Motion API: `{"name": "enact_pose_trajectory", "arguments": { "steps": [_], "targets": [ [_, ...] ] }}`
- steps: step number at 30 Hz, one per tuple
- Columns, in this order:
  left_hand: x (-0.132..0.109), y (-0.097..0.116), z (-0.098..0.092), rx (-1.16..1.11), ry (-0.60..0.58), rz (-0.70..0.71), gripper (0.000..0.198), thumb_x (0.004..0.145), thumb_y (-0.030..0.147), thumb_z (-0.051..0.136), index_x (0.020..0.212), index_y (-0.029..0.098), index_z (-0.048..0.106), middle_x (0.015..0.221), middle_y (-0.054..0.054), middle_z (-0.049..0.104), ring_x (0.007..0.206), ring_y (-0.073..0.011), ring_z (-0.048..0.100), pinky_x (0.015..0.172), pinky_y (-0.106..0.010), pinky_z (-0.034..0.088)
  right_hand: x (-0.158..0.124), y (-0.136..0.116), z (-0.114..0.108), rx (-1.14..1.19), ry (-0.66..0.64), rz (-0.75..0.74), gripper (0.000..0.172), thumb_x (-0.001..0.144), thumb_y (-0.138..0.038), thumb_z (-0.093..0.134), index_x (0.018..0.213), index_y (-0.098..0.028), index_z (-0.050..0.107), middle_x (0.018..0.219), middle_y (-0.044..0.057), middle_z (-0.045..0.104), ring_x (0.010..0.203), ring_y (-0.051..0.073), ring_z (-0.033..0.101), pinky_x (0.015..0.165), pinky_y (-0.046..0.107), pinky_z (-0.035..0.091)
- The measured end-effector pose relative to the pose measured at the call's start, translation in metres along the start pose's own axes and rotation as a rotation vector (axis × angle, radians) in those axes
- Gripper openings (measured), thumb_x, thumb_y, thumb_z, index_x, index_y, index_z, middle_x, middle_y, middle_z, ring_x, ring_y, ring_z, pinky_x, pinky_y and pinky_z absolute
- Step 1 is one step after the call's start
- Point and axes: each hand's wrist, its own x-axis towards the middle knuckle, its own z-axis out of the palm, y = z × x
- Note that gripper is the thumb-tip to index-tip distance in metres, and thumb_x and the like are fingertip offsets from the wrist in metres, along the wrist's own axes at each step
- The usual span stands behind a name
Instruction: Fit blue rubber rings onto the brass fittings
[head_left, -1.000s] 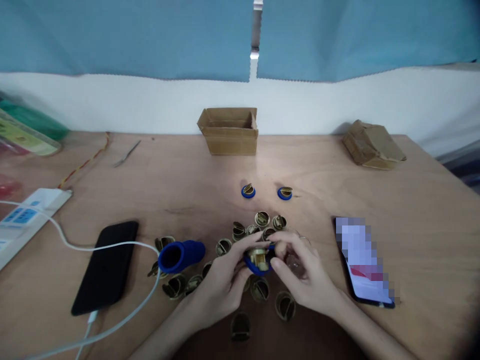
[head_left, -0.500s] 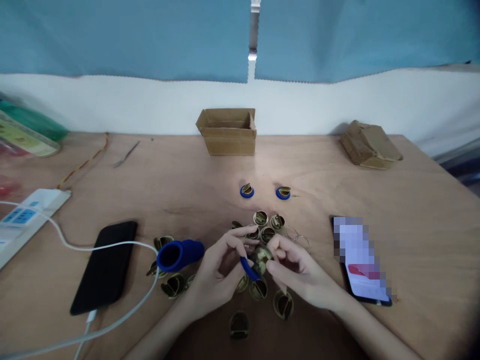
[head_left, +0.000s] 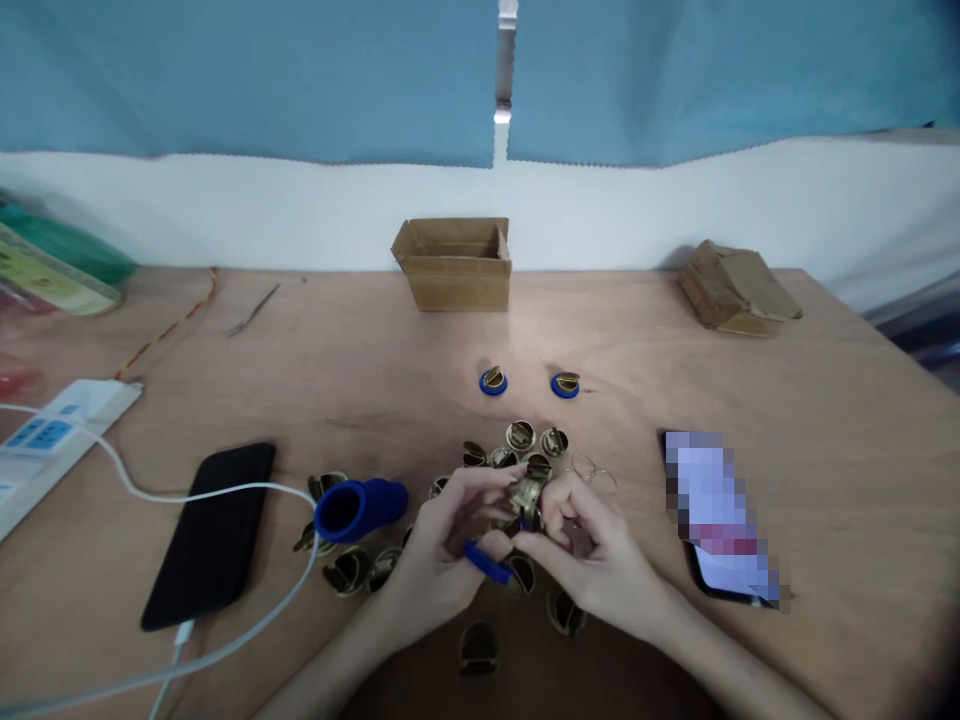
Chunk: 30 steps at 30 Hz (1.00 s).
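My left hand (head_left: pixel 442 550) has a blue ring (head_left: pixel 486 562) around or against its thumb tip, with the fingers curled. My right hand (head_left: pixel 592 550) pinches a round brass-coloured piece (head_left: pixel 529 492), close against the left fingertips. A bit of blue shows between the hands; how it joins the brass piece is hidden. Several similar brass-coloured round pieces with upright flaps (head_left: pixel 520 436) lie around and under both hands. Left of my left hand lies a stack of blue rings (head_left: pixel 360 510) forming a tube. Farther off, two brass pieces with blue rims (head_left: pixel 493 381) stand apart.
An open cardboard box (head_left: pixel 461 285) stands at the wall, with a crumpled one (head_left: pixel 739 290) to its right. A black phone (head_left: pixel 210 535) with a white cable lies left, another phone (head_left: pixel 720 520) right. A power strip (head_left: pixel 64 440) and tweezers (head_left: pixel 255 310) are farther left.
The blue ring has moved down and left with my left thumb and lies flatter. The brass piece has tilted and shifted slightly up, and my right thumb has moved toward the left one.
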Motion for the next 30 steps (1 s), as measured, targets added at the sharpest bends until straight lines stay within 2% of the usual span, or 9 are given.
{"name": "enact_pose_trajectory", "arguments": {
  "steps": [4, 7, 11, 16, 20, 25, 28, 30],
  "targets": [
    [0.0, 0.006, 0.002, 0.116, -0.031, 0.033, 0.036, 0.102, 0.038, 0.061, 0.136, 0.03, 0.057, 0.14, -0.01, 0.065, 0.122, -0.0205, 0.068, 0.104, -0.03, 0.055, -0.003, 0.003, 0.006, -0.214, 0.011, -0.167, 0.035, 0.093, -0.017, 0.068, 0.077, -0.024, 0.038, 0.067, -0.008, 0.043, 0.056, 0.01, 0.042, 0.054, 0.024, 0.035],
    [0.003, 0.013, 0.001, 0.173, -0.057, 0.029, 0.035, 0.104, 0.038, 0.056, 0.138, 0.028, 0.058, 0.133, -0.009, 0.068, 0.123, -0.0213, 0.067, 0.105, -0.03, 0.054, -0.003, 0.001, 0.004, -0.247, -0.021, -0.224, 0.029, 0.096, -0.018, 0.063, 0.078, -0.024, 0.042, 0.071, -0.005, 0.049, 0.062, 0.012, 0.048, 0.058, 0.026, 0.039],
    [0.006, 0.015, -0.002, 0.19, -0.035, 0.015, 0.031, 0.102, 0.039, 0.06, 0.129, 0.026, 0.067, 0.126, -0.009, 0.074, 0.115, -0.0214, 0.072, 0.098, -0.029, 0.058, 0.002, -0.005, -0.006, -0.221, -0.046, -0.191, 0.013, 0.1, -0.018, 0.056, 0.088, -0.023, 0.053, 0.076, -0.002, 0.058, 0.065, 0.013, 0.055, 0.06, 0.026, 0.044],
    [0.009, 0.009, -0.001, 0.148, 0.01, 0.062, 0.029, 0.094, 0.038, 0.073, 0.12, 0.026, 0.074, 0.122, -0.008, 0.078, 0.113, -0.0227, 0.075, 0.1, -0.033, 0.059, 0.005, -0.005, -0.009, -0.217, -0.094, -0.171, 0.014, 0.101, -0.019, 0.053, 0.089, -0.022, 0.059, 0.069, -0.003, 0.059, 0.058, 0.012, 0.055, 0.056, 0.025, 0.044],
    [0.009, 0.006, 0.001, 0.178, -0.01, 0.076, 0.038, 0.085, 0.034, 0.083, 0.121, 0.027, 0.075, 0.124, -0.008, 0.077, 0.114, -0.0247, 0.074, 0.101, -0.035, 0.059, 0.004, -0.002, -0.006, -0.197, -0.075, -0.177, 0.019, 0.091, -0.015, 0.057, 0.073, -0.022, 0.053, 0.064, -0.004, 0.056, 0.053, 0.01, 0.05, 0.05, 0.023, 0.039],
    [0.008, 0.006, 0.004, 0.18, -0.029, 0.041, 0.04, 0.081, 0.022, 0.085, 0.119, 0.025, 0.075, 0.113, -0.008, 0.08, 0.102, -0.0232, 0.077, 0.092, -0.032, 0.062, 0.006, -0.002, -0.005, -0.162, -0.067, -0.125, 0.024, 0.08, -0.013, 0.059, 0.064, -0.023, 0.044, 0.057, -0.007, 0.048, 0.049, 0.008, 0.043, 0.047, 0.021, 0.034],
    [0.007, 0.009, 0.006, 0.152, -0.014, 0.036, 0.042, 0.079, 0.014, 0.083, 0.118, 0.026, 0.075, 0.114, -0.007, 0.08, 0.104, -0.0219, 0.077, 0.093, -0.03, 0.061, 0.005, -0.003, -0.009, -0.096, -0.091, -0.098, 0.025, 0.079, -0.013, 0.058, 0.062, -0.022, 0.042, 0.056, -0.008, 0.045, 0.049, 0.008, 0.041, 0.048, 0.022, 0.033],
    [0.007, 0.011, 0.006, 0.091, -0.026, 0.028, 0.042, 0.08, 0.014, 0.082, 0.119, 0.026, 0.074, 0.112, -0.007, 0.08, 0.103, -0.0213, 0.077, 0.091, -0.029, 0.061, 0.004, -0.005, -0.014, -0.022, -0.121, -0.08, 0.023, 0.084, -0.015, 0.056, 0.064, -0.022, 0.047, 0.056, -0.007, 0.05, 0.05, 0.009, 0.044, 0.05, 0.023, 0.035]
  ]
}}
